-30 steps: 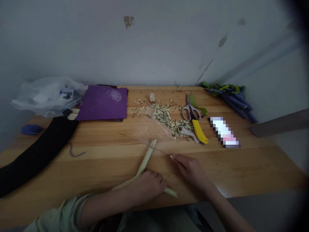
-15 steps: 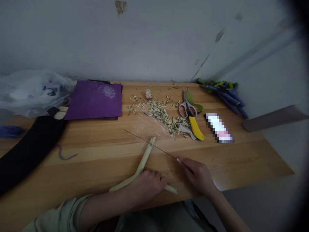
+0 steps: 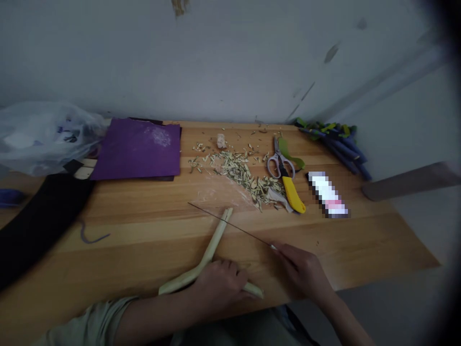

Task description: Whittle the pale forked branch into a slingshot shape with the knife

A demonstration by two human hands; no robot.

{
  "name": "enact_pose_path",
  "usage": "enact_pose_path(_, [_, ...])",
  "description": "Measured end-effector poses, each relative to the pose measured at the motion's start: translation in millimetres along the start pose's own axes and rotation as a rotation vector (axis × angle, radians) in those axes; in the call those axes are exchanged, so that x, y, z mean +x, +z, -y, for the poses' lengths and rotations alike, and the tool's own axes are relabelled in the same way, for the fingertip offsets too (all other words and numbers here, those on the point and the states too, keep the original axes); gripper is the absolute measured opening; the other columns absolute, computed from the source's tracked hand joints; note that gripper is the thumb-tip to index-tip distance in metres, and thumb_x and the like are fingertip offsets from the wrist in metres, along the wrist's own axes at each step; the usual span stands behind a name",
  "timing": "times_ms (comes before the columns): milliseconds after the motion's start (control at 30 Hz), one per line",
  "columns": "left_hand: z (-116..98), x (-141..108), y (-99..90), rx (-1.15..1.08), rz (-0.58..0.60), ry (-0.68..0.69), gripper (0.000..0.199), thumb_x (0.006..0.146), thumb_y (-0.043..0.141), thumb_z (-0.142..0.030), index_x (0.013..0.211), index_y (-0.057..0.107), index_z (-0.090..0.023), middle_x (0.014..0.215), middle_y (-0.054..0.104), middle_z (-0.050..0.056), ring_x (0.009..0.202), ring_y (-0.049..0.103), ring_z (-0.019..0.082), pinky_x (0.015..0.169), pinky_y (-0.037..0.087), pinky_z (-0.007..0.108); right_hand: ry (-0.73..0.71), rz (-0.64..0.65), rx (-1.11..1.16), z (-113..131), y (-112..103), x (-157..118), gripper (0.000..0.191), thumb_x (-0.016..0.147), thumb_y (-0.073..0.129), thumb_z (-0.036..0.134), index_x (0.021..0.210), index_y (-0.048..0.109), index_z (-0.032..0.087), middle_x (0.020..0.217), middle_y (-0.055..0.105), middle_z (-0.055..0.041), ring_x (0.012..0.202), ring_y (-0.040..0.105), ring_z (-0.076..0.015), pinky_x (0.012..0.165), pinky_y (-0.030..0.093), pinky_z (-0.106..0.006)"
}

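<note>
A pale, peeled forked branch [image 3: 215, 242] lies near the table's front edge, one arm pointing away from me. My left hand [image 3: 221, 283] is wrapped round it close to the fork. In my right hand [image 3: 302, 269] is the end of a long thin dark file [image 3: 245, 231], pinched between the fingers. The file lies slantwise across the far tip of the branch, where a small dark notch or slit shows. Beyond the tip, wood shavings [image 3: 239, 173] are heaped on the wooden table [image 3: 144, 211].
Scissors [image 3: 276, 161], a yellow-handled tool [image 3: 293, 194] and a blurred-out phone [image 3: 327, 194] lie at the right. Purple sheets [image 3: 139, 151], a plastic bag [image 3: 46, 137] and black cloth [image 3: 43, 226] are at the left. Blue-grey rods [image 3: 345, 149] rest by the wall.
My right hand has drawn the file slightly right and toward me across the branch tip. My left hand keeps its hold. The whole view has shifted a little.
</note>
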State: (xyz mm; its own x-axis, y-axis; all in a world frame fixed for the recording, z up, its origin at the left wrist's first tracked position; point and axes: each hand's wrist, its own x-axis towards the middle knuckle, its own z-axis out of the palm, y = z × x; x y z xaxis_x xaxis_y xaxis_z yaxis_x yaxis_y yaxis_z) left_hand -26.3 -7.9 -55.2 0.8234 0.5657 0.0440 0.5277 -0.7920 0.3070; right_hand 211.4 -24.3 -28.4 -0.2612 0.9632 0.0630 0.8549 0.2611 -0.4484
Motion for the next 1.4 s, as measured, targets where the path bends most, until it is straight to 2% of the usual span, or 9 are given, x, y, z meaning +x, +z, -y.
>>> enact_pose_path(133, [-2,2,-7.1,-0.044,0.036,-0.008,0.046,0.079,0.036,-0.058,0.069,0.053,-0.017,0.062,0.061,0.005,0.057,0.058,0.019,0.047,0.041,0.028,0.023,0.007,-0.006,3,4,-2,0.025,0.086,0.041,0.023,0.099,0.061,0.019,0.095,0.067,-0.0067,0.083,0.064,-0.0179,0.070,0.053,-0.028])
enact_pose_path(367, [-4,3,-13.0,-0.070,0.034,0.001,0.047,0.080,0.035,-0.056,0.067,0.056,-0.016,0.060,0.063,0.005,0.053,0.059,0.018,0.047,0.040,0.029,0.001,0.033,0.007,39,30,40,0.029,0.088,0.035,0.022,0.104,0.059,0.018,0.097,0.066,-0.0082,0.082,0.064,-0.0187,0.070,0.052,-0.030])
enact_pose_path(533, [0,3,-14.7,-0.035,-0.051,-0.066,0.048,0.081,0.034,-0.056,0.066,0.055,-0.016,0.057,0.061,0.005,0.051,0.058,0.018,0.045,0.038,0.028,-0.021,0.038,0.018,16,24,10,0.032,0.088,0.035,0.017,0.114,0.053,0.020,0.103,0.064,-0.0064,0.087,0.062,-0.0152,0.073,0.051,-0.027])
enact_pose_path(667, [3,6,-13.8,-0.057,-0.040,-0.092,0.050,0.082,0.030,-0.057,0.067,0.056,-0.016,0.058,0.061,0.006,0.053,0.058,0.019,0.047,0.038,0.028,-0.023,0.033,0.020,1,16,-6,0.032,0.087,0.038,0.017,0.115,0.053,0.021,0.104,0.064,-0.0051,0.088,0.062,-0.0147,0.074,0.051,-0.025])
enact_pose_path(800, [3,9,-19.8,-0.079,0.019,-0.146,0.047,0.081,0.034,-0.056,0.072,0.058,-0.017,0.064,0.064,0.006,0.060,0.060,0.021,0.052,0.041,0.029,-0.025,0.033,0.028,13,22,15,0.031,0.088,0.037,0.020,0.113,0.055,0.021,0.103,0.065,-0.0051,0.087,0.062,-0.0162,0.073,0.051,-0.027])
enact_pose_path(933, [6,8,-42.6,-0.172,0.150,-0.184,0.031,0.083,0.042,-0.044,0.079,0.059,-0.019,0.075,0.066,0.003,0.068,0.061,0.020,0.057,0.042,0.028,-0.017,0.031,0.060,21,26,31,0.030,0.088,0.037,0.022,0.111,0.056,0.019,0.104,0.064,-0.0054,0.089,0.062,-0.0159,0.074,0.051,-0.028])
enact_pose_path(1100, [11,14,-63.0,-0.313,0.358,0.007,0.025,0.085,0.041,-0.035,0.080,0.061,-0.019,0.074,0.067,0.002,0.068,0.062,0.017,0.056,0.041,0.024,-0.079,0.058,0.072,22,23,30,0.030,0.088,0.037,0.022,0.111,0.056,0.020,0.100,0.065,-0.0048,0.083,0.063,-0.0151,0.070,0.051,-0.027])
enact_pose_path(1167, [7,20,-60.6,-0.314,0.375,0.058,0.028,0.084,0.043,-0.037,0.077,0.062,-0.019,0.073,0.067,0.002,0.067,0.062,0.017,0.056,0.041,0.024,-0.092,0.060,0.065,23,23,29,0.030,0.088,0.037,0.022,0.112,0.055,0.020,0.099,0.066,-0.0049,0.081,0.063,-0.0149,0.068,0.051,-0.027])
enact_pose_path(1400, [-18,28,-39.8,-0.205,0.226,0.028,0.035,0.087,0.035,-0.038,0.078,0.063,-0.018,0.073,0.068,0.003,0.064,0.063,0.017,0.057,0.043,0.026,-0.086,0.024,0.062,16,25,17,0.030,0.088,0.037,0.020,0.111,0.056,0.020,0.101,0.065,-0.0060,0.084,0.063,-0.0151,0.071,0.051,-0.026])
